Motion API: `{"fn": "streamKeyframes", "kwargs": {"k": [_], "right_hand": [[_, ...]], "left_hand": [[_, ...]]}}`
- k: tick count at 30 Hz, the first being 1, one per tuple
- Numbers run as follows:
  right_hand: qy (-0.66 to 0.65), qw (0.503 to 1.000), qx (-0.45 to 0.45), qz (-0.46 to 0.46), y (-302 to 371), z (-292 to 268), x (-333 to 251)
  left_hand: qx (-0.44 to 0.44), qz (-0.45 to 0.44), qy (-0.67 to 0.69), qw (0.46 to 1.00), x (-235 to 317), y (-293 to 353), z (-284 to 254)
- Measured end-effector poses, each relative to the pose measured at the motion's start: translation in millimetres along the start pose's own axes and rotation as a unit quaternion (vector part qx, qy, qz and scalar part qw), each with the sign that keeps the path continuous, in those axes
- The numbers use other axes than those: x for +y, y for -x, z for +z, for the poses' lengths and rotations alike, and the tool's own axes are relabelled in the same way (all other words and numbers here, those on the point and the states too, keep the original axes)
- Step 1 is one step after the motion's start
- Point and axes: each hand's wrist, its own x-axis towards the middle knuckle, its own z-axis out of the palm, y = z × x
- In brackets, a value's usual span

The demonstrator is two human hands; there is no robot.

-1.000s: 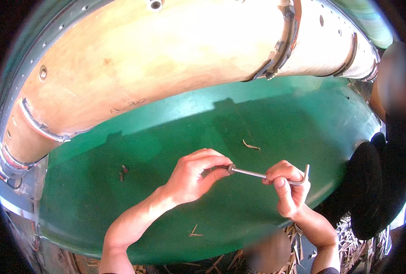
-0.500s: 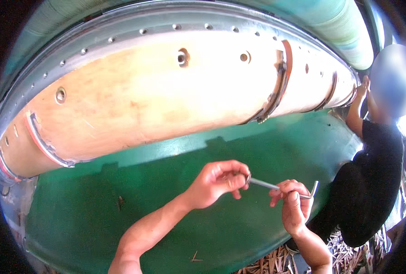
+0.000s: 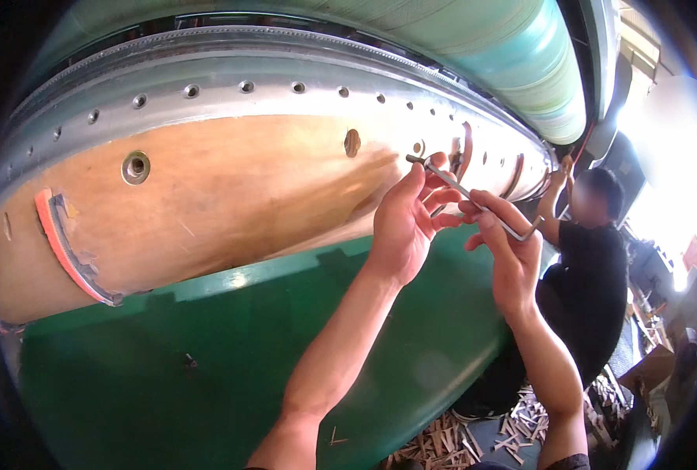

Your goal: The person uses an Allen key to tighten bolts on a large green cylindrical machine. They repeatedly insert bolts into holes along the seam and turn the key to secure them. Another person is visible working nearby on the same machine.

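An L-shaped hex key (image 3: pixel 459 188) slants up and to the left in front of a wooden cylinder (image 3: pixel 231 180). My right hand (image 3: pixel 513 251) is closed round its long arm near the bend, and the short bent end sticks out past the fingers. At the far tip sits a small dark screw (image 3: pixel 416 160). The thumb and curled fingers of my left hand (image 3: pixel 403 227) close round that end of the key, by the screw. Behind my hands the wood has a dark hole (image 3: pixel 352 142); farther left is a hole with a metal ring (image 3: pixel 136 168).
A metal strip with a row of holes (image 3: pixel 246 87) runs above the wood, under a large green roller (image 3: pixel 513 55). Below lies a green curved surface (image 3: pixel 207 392). A person in black (image 3: pixel 595 258) crouches at right, hands raised to the cylinder. Wood scraps (image 3: pixel 442 439) litter the floor.
Both hands have risen with the hex key, from over the green surface to in front of the wood. The key's tip now points up-left, and the view has shifted.
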Motion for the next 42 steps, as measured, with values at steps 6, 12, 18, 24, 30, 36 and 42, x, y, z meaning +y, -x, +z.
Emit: {"fn": "streamKeyframes", "kwargs": {"k": [6,12,18,24,30,36,42], "right_hand": [[0.073,0.996,0.001,0.046,-34.9,-19.0,-13.8],[0.072,0.997,-0.018,0.036,-42.2,-10.7,-18.3],[0.075,0.993,-0.018,0.088,-55.7,-10.0,-14.5],[-0.101,0.951,-0.071,0.284,-53.4,-9.1,-37.9],[0.069,0.962,-0.036,0.263,-55.3,-72.0,-60.2],[0.482,0.806,-0.272,-0.208,-65.3,-65.4,-76.0],[0.297,0.943,-0.099,0.116,-72.4,-50.2,-73.5]], "left_hand": [[0.007,0.007,0.031,0.999,-20.6,-28.6,3.0],[0.04,0.032,0.054,0.997,-17.9,-26.3,13.6],[0.082,0.038,0.08,0.993,-19.9,-27.3,20.3],[0.085,0.032,0.049,0.995,-28.3,-29.3,14.0],[0.205,-0.035,0.049,0.977,-32.6,-29.1,31.4],[0.191,-0.009,0.115,0.975,-39.1,-34.2,27.8],[0.121,0.017,0.183,0.975,-41.2,-41.9,22.5]]}}
